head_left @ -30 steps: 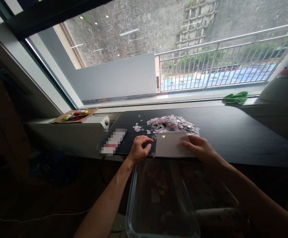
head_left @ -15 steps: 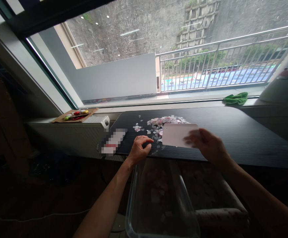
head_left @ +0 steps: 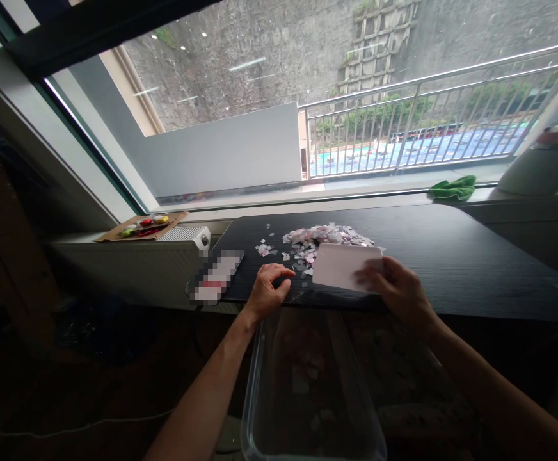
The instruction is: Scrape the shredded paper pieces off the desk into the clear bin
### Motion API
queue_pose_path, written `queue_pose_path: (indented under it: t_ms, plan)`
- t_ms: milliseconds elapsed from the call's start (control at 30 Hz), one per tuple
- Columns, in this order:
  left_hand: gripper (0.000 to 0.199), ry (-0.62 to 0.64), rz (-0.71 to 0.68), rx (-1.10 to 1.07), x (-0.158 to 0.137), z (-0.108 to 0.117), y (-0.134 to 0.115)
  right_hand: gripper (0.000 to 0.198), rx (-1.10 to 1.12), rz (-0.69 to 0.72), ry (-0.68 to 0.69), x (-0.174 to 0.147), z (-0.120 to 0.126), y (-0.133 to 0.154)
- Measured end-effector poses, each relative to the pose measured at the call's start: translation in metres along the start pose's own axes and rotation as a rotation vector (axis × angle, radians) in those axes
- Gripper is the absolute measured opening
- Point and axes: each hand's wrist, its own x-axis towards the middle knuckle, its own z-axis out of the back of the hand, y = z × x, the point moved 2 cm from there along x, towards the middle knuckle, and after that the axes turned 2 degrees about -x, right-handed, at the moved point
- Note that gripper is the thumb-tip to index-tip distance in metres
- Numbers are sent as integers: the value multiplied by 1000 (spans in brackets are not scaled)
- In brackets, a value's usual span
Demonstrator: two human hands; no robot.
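Observation:
My right hand (head_left: 401,285) grips the right end of a flat, pale rectangular card (head_left: 341,264) with rounded corners and a small hole near one corner. The card stands in front of a heap of small paper scraps (head_left: 327,234) on the black table (head_left: 432,256) and hides part of it. My left hand (head_left: 270,288) is at the table's front edge, its fingers curved and thumb apart, with nothing seen in it. Several loose scraps (head_left: 263,248) lie just beyond it. Below my hands, a clear plastic bin (head_left: 253,403) contains some scraps.
A blurred-out phone-like object (head_left: 219,276) lies at the table's left edge. Left of the table is a radiator (head_left: 130,266) with small colourful items on brown card (head_left: 139,225). A green cloth (head_left: 453,188) lies on the window sill, near a pale container (head_left: 538,169).
The card in my right hand has come slightly lower and nearer to me, tilting a little. My left hand keeps nearly the same place and shape. The whole view has shifted slightly.

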Motion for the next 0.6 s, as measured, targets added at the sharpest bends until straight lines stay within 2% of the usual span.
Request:
queue_pose_path:
  t_ms: [100,200,333,600]
  plan:
    - [19,-8,1,-3,0,0,1,21,-73,-22,-27,0,1,4]
    - [20,-6,-5,-2,0,0,1,16,-88,-44,7,-1,0,10]
    - [20,-4,-11,3,0,0,0,15,-62,-58,24,-2,0,13]
    - [20,-8,-3,1,0,1,0,14,-119,-72,-27,-1,2,13]
